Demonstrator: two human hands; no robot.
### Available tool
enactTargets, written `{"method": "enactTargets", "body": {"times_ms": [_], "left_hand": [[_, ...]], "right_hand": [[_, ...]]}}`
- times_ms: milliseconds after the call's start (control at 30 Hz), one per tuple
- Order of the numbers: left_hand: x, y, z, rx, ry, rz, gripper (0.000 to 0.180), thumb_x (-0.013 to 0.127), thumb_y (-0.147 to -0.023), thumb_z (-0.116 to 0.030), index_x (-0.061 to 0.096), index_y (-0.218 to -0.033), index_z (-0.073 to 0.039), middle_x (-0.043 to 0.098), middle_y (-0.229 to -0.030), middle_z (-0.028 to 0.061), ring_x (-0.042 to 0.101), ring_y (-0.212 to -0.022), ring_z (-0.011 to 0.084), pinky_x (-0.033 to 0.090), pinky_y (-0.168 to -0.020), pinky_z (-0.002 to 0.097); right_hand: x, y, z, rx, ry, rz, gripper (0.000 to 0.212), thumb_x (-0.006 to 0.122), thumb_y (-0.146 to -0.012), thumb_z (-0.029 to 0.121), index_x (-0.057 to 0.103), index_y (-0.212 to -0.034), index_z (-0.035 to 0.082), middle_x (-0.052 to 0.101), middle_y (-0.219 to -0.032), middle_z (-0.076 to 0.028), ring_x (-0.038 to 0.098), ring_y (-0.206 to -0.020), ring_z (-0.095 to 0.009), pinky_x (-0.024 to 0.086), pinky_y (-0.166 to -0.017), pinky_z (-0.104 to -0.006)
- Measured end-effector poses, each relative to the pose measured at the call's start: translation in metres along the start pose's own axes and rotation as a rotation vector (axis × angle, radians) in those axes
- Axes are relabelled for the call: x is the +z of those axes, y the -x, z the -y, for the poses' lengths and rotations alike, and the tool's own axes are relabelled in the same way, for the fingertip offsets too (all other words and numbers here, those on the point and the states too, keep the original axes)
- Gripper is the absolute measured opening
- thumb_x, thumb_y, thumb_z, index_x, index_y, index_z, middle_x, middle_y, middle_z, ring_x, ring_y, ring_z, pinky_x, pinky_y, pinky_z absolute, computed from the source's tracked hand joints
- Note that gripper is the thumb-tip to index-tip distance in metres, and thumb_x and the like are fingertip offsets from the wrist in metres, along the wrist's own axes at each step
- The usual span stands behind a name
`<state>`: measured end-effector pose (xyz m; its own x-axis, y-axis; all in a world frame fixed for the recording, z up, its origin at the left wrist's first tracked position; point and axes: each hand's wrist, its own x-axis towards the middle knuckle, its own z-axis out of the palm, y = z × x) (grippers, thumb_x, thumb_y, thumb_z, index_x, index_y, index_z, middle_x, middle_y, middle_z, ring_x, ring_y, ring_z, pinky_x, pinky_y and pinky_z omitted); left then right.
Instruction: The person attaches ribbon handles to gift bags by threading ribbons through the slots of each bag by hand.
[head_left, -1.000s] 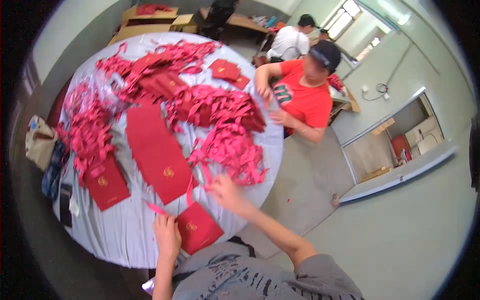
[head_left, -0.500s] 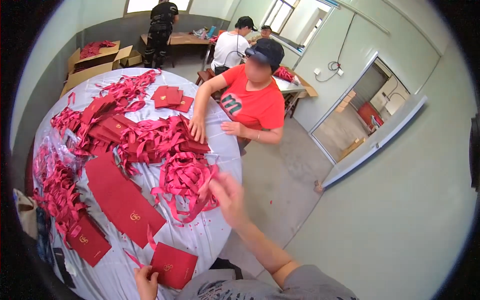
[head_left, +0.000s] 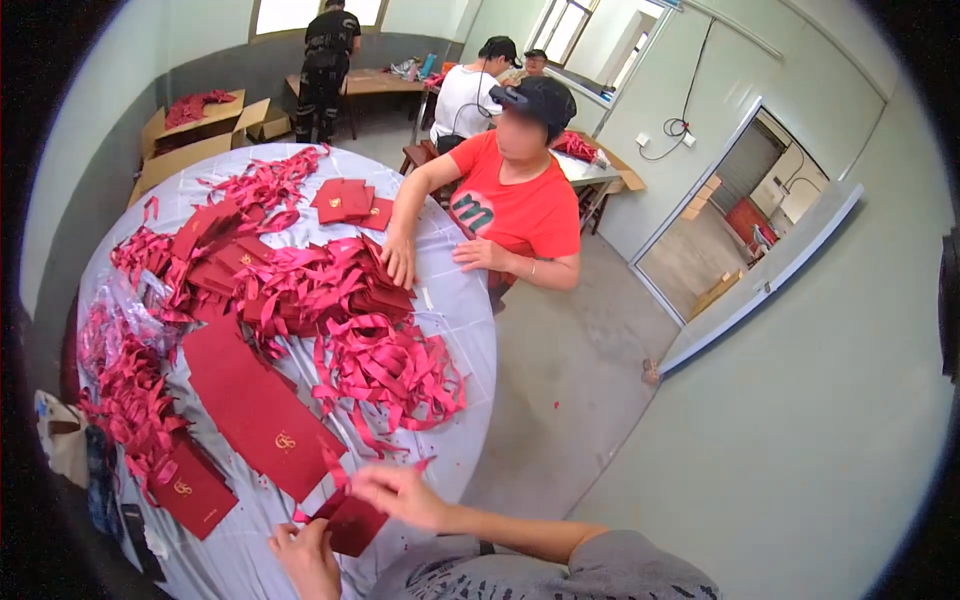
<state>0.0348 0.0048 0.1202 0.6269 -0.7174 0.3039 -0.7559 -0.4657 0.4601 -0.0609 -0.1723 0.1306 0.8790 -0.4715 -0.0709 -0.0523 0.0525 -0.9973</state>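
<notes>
Close to the table's near edge, my left hand [head_left: 305,556] has its fingers closed on the left side of a square red paper packet [head_left: 357,526]. The packet is tilted up, and part of it is hidden by my hands. My right hand [head_left: 405,497] is above the packet, fingers pinched on a pink-red ribbon [head_left: 426,463] whose end sticks out. Another ribbon [head_left: 336,470] stands up at the packet's left. Ahead lies a tangled heap of loose ribbons [head_left: 390,370]. To its left, a fanned row of red packets [head_left: 255,400] with a gold emblem is spread out.
More packets [head_left: 195,492] and ribbons lie at the left, beside clear plastic [head_left: 125,300]. Across the round table [head_left: 462,345], a co-worker in red [head_left: 520,215] rests a hand on a ribboned pile [head_left: 310,285]. Cartons [head_left: 195,135] stand behind; other people are farther back.
My right hand has come from the ribbon heap down to the packet, bringing a ribbon. The packet, lying flat before, is now tilted up in my left hand.
</notes>
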Motion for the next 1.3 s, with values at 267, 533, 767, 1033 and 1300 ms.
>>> {"method": "enactTargets", "body": {"times_ms": [267, 533, 767, 1033, 1300], "left_hand": [[0.008, 0.01, -0.016, 0.036, 0.146, 0.047, 0.019, 0.061, -0.072, 0.0, 0.065, -0.09, -0.006, 0.063, -0.079, 0.0118, 0.046, -0.08, 0.0292, 0.036, -0.077, 0.0385], [0.01, 0.006, -0.002, 0.025, 0.3, 0.12, 0.011, 0.066, -0.074, -0.004, 0.065, -0.085, -0.005, 0.065, -0.083, 0.0101, 0.053, -0.075, 0.0299, 0.041, -0.074, 0.0386], [0.018, -0.015, 0.011, -0.323, 0.82, 0.24, 0.013, 0.059, -0.084, -0.005, 0.061, -0.095, 0.002, 0.062, -0.081, 0.0094, 0.056, -0.076, 0.0175, 0.045, -0.071, 0.0285], [0.022, -0.004, 0.016, -0.524, 1.097, 0.452, 0.012, 0.054, -0.09, -0.005, 0.06, -0.096, 0.003, 0.056, -0.08, -0.0031, 0.049, -0.074, 0.0044, 0.043, -0.067, 0.0217], [0.03, -0.003, 0.015, -0.509, 1.082, 0.429, 0.014, 0.056, -0.089, -0.006, 0.061, -0.098, 0.004, 0.056, -0.079, -0.0038, 0.048, -0.074, 0.0037, 0.042, -0.067, 0.0207]], "right_hand": [[0.016, 0.028, -0.037, -0.405, 0.601, 0.033, 0.013, 0.057, -0.088, 0.012, 0.06, -0.096, 0.003, 0.063, -0.088, -0.011, 0.063, -0.078, -0.029, 0.051, -0.066, -0.0368], [0.004, 0.029, -0.043, -0.372, 0.485, -0.029, 0.012, 0.065, -0.083, 0.01, 0.063, -0.091, 0.001, 0.064, -0.087, -0.015, 0.063, -0.075, -0.027, 0.05, -0.066, -0.0348], [-0.011, 0.021, 0.006, 0.002, 0.166, -0.008, 0.013, 0.058, -0.09, 0.008, 0.062, -0.095, -0.002, 0.063, -0.078, -0.004, 0.055, -0.068, -0.006, 0.044, -0.061, -0.0211], [0.009, 0.037, -0.019, 0.063, 0.201, -0.044, 0.017, 0.062, -0.088, 0.014, 0.065, -0.089, -0.003, 0.066, -0.075, -0.006, 0.06, -0.072, -0.008, 0.047, -0.066, -0.0233], [0.009, 0.036, -0.031, 0.015, 0.308, -0.077, 0.013, 0.065, -0.084, 0.011, 0.064, -0.087, -0.002, 0.064, -0.069, -0.005, 0.055, -0.062, -0.005, 0.045, -0.057, -0.0229]]}}
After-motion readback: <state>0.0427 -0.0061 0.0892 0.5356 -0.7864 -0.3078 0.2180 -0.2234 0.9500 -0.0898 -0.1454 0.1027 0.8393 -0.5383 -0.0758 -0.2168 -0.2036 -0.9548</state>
